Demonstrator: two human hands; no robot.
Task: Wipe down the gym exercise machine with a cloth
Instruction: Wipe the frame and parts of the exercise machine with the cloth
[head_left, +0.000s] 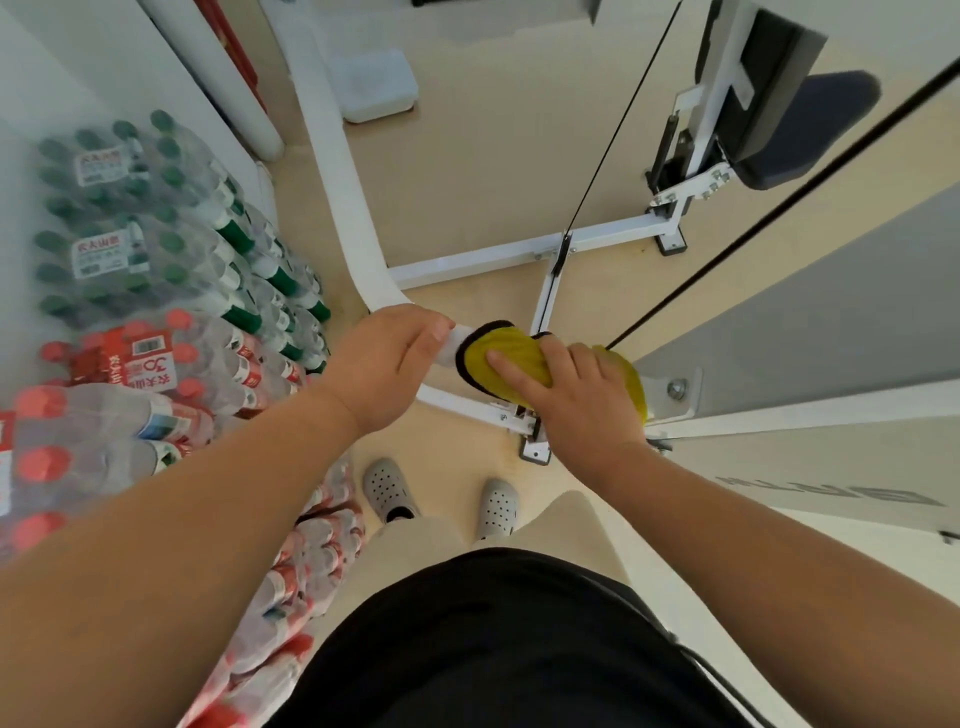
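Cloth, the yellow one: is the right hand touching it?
Touching. The head view shows the right hand on the cloth, thumb pressed flat on it and fingers curled over its far edge.

We see a smooth, pale beige floor (467, 171) in soft, even light, with a white wall (62, 78) rising on the left. Along that wall, shrink-wrapped packs of green-capped bottles (156, 218) sit just beside packs of red-capped bottles (130, 405). Farther off, a flat white box (376, 85) lies on the floor.
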